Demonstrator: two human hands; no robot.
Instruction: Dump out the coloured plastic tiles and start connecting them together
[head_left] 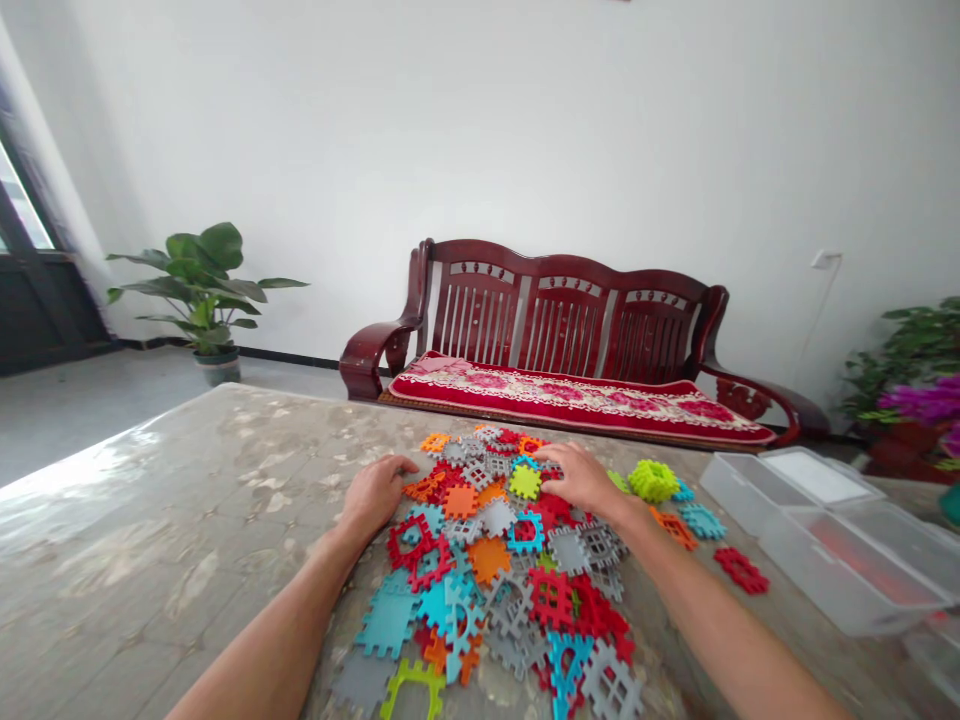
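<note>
A heap of flat interlocking plastic building tiles (491, 560) in red, grey, blue, orange and lime covers the middle of the table. My left hand (379, 488) rests at the heap's left edge, close to an orange tile (425, 487); its fingers are loosely bent and nothing shows in them. Over the far right side of the heap is my right hand (579, 478), fingers apart and reaching toward a lime square tile (525, 482). Red tiles (553, 510) lie under that hand, and I see none gripped.
Right of my right arm lie a lime stack of tiles (654, 481), a blue tile (703, 521) and a red tile (741, 569). Translucent plastic boxes (817, 570) stand at the table's right. Beyond the patterned tablecloth (225, 540) is a wooden bench (562, 320).
</note>
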